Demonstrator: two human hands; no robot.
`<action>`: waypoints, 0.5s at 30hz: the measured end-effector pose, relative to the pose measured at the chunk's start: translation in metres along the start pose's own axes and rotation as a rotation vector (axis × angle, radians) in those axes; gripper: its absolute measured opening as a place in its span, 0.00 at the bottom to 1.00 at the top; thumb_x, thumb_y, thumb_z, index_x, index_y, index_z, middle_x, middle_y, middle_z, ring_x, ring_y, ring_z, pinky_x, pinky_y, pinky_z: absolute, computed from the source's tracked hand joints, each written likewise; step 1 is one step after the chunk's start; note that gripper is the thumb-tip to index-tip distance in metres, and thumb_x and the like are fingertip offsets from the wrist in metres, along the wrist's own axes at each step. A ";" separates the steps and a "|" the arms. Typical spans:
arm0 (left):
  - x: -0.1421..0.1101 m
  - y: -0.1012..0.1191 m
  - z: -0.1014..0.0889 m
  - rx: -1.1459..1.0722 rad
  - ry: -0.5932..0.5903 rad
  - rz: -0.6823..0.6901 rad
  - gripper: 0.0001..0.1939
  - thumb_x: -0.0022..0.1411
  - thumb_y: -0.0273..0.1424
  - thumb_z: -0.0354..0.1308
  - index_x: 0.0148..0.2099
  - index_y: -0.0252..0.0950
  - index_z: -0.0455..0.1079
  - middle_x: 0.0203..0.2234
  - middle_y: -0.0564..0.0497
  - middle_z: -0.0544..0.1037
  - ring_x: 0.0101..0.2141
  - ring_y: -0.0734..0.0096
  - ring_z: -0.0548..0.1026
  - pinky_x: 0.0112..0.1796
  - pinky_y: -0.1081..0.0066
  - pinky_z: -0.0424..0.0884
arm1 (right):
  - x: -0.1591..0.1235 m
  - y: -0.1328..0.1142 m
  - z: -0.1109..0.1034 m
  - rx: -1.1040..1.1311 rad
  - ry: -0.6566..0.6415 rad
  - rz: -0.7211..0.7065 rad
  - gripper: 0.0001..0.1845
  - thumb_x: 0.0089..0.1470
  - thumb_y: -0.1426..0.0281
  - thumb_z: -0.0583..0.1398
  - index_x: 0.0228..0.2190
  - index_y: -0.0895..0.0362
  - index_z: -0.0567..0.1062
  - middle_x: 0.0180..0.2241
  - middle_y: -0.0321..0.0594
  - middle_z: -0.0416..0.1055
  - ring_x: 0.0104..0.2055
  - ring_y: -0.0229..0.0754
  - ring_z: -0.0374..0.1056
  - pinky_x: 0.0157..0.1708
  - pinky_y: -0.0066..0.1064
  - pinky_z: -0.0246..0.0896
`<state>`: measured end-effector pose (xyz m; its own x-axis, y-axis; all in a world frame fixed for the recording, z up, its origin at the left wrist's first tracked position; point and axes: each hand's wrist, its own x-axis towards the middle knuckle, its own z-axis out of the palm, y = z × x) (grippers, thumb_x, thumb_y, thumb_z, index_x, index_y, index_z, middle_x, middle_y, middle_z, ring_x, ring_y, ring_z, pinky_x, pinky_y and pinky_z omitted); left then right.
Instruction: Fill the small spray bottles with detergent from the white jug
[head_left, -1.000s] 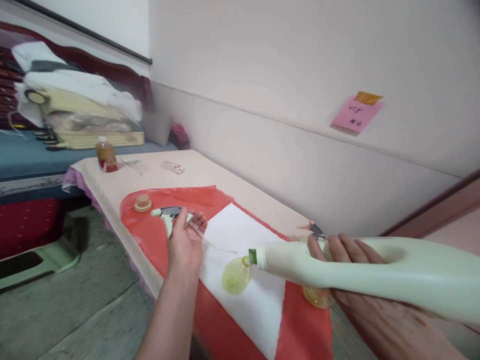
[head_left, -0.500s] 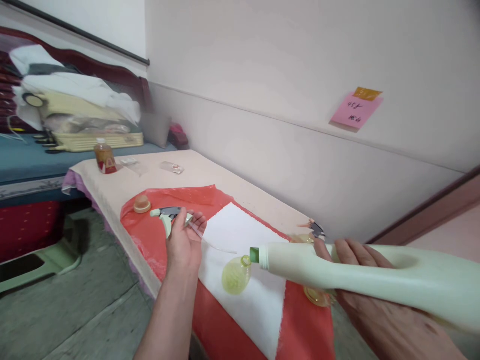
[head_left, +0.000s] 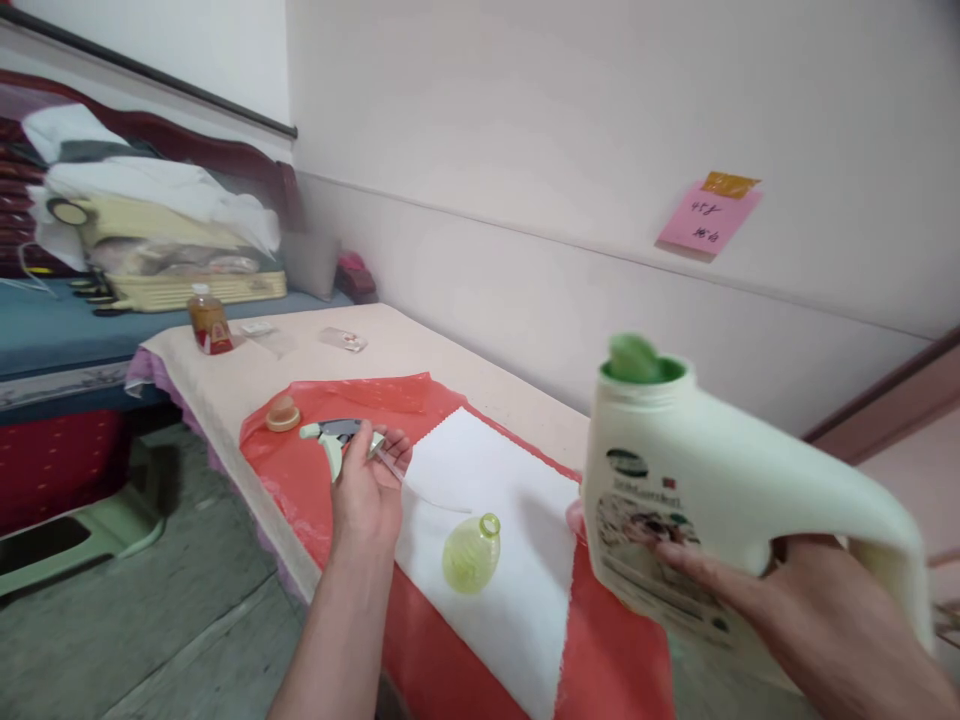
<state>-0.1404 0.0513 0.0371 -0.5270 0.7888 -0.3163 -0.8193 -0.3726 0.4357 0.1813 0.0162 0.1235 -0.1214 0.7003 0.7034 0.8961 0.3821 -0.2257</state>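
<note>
1. While the left hand (head_left: 375,495) holds a pale-green trigger spray head (head_left: 334,437) between thumb and fingers, palm turned up, the right hand (head_left: 810,600) is wrapped round the handle of a pale-green detergent jug (head_left: 675,480)
2. Near upright, its mouth uppermost, the jug shows a printed label, over which one right finger lies; a green pour spout (head_left: 634,360) sits in its neck
3. From the spray head a thin clear dip tube (head_left: 435,503) reaches out over a white zigzag-edged cloth (head_left: 510,630), its tip near the uncapped yellow-green spray bottle (head_left: 469,565)
4. That bottle is on the cloth, between the two hands and touched by neither
5. Under the cloth, red plastic sheeting (head_left: 435,655) covers part of the table (head_left: 450,365); a beige cap (head_left: 283,417) rests on it, just beyond the spray head
</note>
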 end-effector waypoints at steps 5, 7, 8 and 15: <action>0.000 -0.003 0.001 0.016 -0.008 -0.003 0.08 0.59 0.33 0.61 0.30 0.35 0.70 0.24 0.51 0.75 0.27 0.74 0.75 0.34 0.73 0.71 | 0.019 -0.033 0.053 0.379 0.115 0.464 0.31 0.31 0.50 0.71 0.35 0.57 0.78 0.36 0.49 0.80 0.37 0.57 0.75 0.36 0.47 0.72; 0.000 -0.004 0.002 0.025 0.000 -0.004 0.08 0.59 0.33 0.61 0.31 0.35 0.70 0.24 0.51 0.75 0.27 0.74 0.75 0.35 0.73 0.72 | 0.025 -0.036 0.094 0.565 0.164 0.495 0.35 0.31 0.54 0.72 0.40 0.60 0.75 0.41 0.51 0.79 0.44 0.56 0.74 0.47 0.47 0.69; 0.000 -0.004 0.002 0.028 0.001 -0.005 0.08 0.59 0.33 0.60 0.31 0.35 0.70 0.24 0.51 0.75 0.27 0.74 0.75 0.35 0.73 0.72 | 0.026 -0.033 0.118 0.595 0.169 0.508 0.36 0.33 0.55 0.72 0.43 0.61 0.74 0.42 0.51 0.78 0.45 0.54 0.73 0.48 0.47 0.68; 0.004 -0.003 0.005 0.026 -0.012 0.030 0.08 0.61 0.32 0.59 0.31 0.35 0.71 0.24 0.51 0.75 0.27 0.74 0.75 0.34 0.73 0.73 | 0.002 0.013 0.258 0.695 0.090 0.615 0.23 0.54 0.60 0.64 0.48 0.59 0.70 0.46 0.44 0.74 0.46 0.45 0.72 0.49 0.47 0.68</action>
<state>-0.1384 0.0578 0.0390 -0.5486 0.7834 -0.2921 -0.7968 -0.3840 0.4665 0.0829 0.1778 -0.0521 0.3492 0.8611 0.3695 0.3316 0.2552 -0.9082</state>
